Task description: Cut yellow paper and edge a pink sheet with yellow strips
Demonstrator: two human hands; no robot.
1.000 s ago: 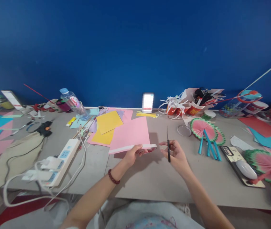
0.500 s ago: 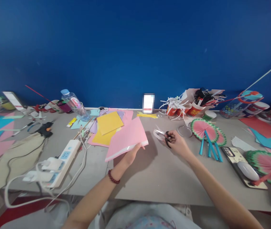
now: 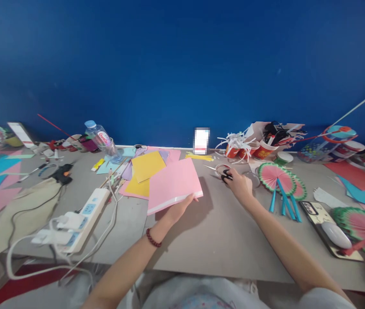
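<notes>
My left hand [image 3: 177,210] grips the near edge of a pink paper sheet [image 3: 172,183] and holds it lifted slightly above the grey table [image 3: 221,240]. A red bead bracelet sits on that wrist. My right hand [image 3: 238,185] reaches forward over the table, fingers closed on black-handled scissors [image 3: 223,174] whose blades point left. A white paper strip lies by the blades.
Yellow and pink sheets [image 3: 145,171] lie behind the held sheet. A power strip [image 3: 79,219] with cables and a glue gun [image 3: 60,172] are at left, a bottle [image 3: 100,139] behind. Pink-green paper fans [image 3: 280,180], red cups [image 3: 249,150] and a phone [image 3: 328,227] are at right.
My right hand moved the scissors away from the sheet's edge, forward and right across the table. The cut strip left the sheet. My left hand tilted and raised the pink sheet.
</notes>
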